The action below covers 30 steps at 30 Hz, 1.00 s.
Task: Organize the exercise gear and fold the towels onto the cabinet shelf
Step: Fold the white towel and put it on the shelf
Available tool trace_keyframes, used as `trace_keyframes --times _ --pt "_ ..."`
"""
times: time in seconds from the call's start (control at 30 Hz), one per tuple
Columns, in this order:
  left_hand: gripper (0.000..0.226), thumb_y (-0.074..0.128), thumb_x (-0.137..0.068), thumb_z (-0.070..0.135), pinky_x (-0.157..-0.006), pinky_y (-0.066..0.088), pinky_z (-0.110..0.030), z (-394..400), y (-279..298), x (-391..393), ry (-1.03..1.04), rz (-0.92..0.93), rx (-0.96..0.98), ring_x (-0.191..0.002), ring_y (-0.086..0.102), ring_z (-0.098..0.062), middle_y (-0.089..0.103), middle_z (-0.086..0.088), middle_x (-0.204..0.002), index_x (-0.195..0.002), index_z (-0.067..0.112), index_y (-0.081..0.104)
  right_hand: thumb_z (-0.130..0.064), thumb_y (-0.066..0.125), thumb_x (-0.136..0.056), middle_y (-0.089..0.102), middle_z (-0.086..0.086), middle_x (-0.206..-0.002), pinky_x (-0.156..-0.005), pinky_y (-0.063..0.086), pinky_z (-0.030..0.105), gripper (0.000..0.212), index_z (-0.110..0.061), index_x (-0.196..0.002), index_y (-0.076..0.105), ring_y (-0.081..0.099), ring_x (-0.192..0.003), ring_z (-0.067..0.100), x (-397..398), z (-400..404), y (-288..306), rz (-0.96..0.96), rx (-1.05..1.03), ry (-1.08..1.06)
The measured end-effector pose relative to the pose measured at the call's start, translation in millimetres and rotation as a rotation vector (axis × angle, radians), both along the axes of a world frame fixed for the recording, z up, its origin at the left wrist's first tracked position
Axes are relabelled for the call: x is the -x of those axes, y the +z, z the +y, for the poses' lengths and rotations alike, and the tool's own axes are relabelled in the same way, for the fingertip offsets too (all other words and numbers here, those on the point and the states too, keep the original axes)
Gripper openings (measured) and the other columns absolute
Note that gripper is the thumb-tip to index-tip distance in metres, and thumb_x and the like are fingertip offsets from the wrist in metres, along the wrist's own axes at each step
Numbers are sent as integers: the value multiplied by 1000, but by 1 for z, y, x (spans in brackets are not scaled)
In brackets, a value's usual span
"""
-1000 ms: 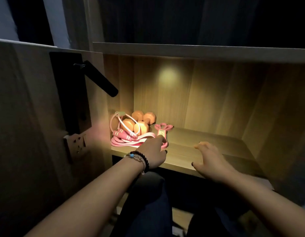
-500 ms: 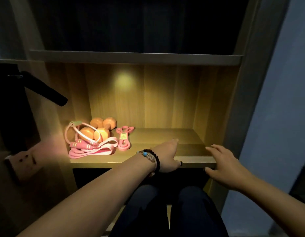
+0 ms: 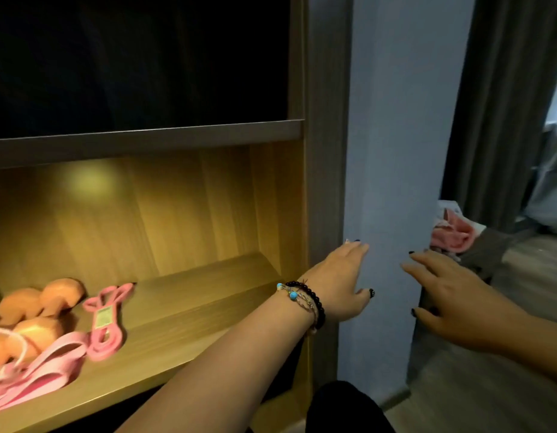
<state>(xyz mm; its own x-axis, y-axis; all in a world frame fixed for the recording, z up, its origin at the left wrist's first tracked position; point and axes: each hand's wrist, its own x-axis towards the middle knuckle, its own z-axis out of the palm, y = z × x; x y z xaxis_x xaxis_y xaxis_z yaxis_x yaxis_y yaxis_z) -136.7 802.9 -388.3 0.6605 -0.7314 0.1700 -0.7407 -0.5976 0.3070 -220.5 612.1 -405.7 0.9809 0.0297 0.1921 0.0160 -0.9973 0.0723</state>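
Note:
On the lit wooden cabinet shelf [image 3: 192, 310] at the left lie orange dumbbells [image 3: 42, 301], a pink figure-eight resistance band [image 3: 103, 323] and a flat pink band [image 3: 42, 367] bunched with a rope. My left hand [image 3: 339, 285], with bead bracelets on the wrist, reaches rightward past the cabinet's side panel, fingers apart, holding nothing. My right hand [image 3: 455, 295] is stretched out further right, also empty with spread fingers. Beyond it, pink and white cloth, probably towels [image 3: 452, 232], lies on a dark surface, partly hidden by the wall corner.
A pale blue wall column [image 3: 392, 151] stands between the cabinet and the room at right. A dark curtain [image 3: 502, 104] hangs behind. Wooden floor [image 3: 477, 398] shows at lower right. My dark-clothed knee [image 3: 342, 410] is at the bottom.
The view has swung right. Both hands have left the shelf edge and moved right, past the cabinet side, toward the pink cloth. The gear on the shelf stays put.

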Motion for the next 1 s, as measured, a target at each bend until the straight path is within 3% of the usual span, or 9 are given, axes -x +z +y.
trace_keyframes --times 0.17,0.3,0.57,0.77,0.93,1.0 --pt "86 55 -95 31 -121 11 -35 -59 -12 -34 -144 19 -75 -148 -10 -14 -13 1 -162 -154 18 -6 -43 62 -87 24 4 -155 -114 14 23 80 -16 -151 21 20 -143 19 -25 -63 -7 -44 -146 -115" --pt "87 54 -96 29 -122 11 -36 -99 -21 -80 -213 26 -153 -148 -13 -14 -17 0 -161 -153 17 -11 -49 54 -92 13 2 -159 -115 10 20 82 -15 -153 12 11 -146 16 -61 -114 -23 76 -132 -217" --pt "81 50 -97 25 -120 0 -27 -171 -2 -150 -326 143 -132 -148 -13 -13 -14 -1 -161 -153 14 -7 -49 54 -92 15 6 -159 -115 14 23 83 -11 -153 12 15 -145 20 -128 -170 -7 235 -213 -384" --pt "78 47 -98 21 -115 -6 -24 -201 48 -164 -365 98 -176 -148 -14 -19 -13 -7 -161 -153 10 -8 -47 54 -92 12 5 -159 -117 15 30 82 -14 -154 10 11 -146 21 -141 -179 57 293 -322 -501" --pt "78 45 -99 20 -114 -7 -24 -214 98 -143 -381 297 -226 -147 -18 -13 -19 1 -160 -153 15 -12 -44 46 -97 12 5 -161 -117 15 33 76 -18 -154 3 12 -147 20 -122 -169 121 257 -501 -650" --pt "78 44 -99 18 -114 -8 -23 -219 111 -140 -407 344 -224 -147 -18 -12 -19 2 -160 -153 15 -12 -46 44 -98 16 6 -160 -117 17 33 75 -17 -154 3 14 -147 20 -113 -166 137 239 -479 -646"
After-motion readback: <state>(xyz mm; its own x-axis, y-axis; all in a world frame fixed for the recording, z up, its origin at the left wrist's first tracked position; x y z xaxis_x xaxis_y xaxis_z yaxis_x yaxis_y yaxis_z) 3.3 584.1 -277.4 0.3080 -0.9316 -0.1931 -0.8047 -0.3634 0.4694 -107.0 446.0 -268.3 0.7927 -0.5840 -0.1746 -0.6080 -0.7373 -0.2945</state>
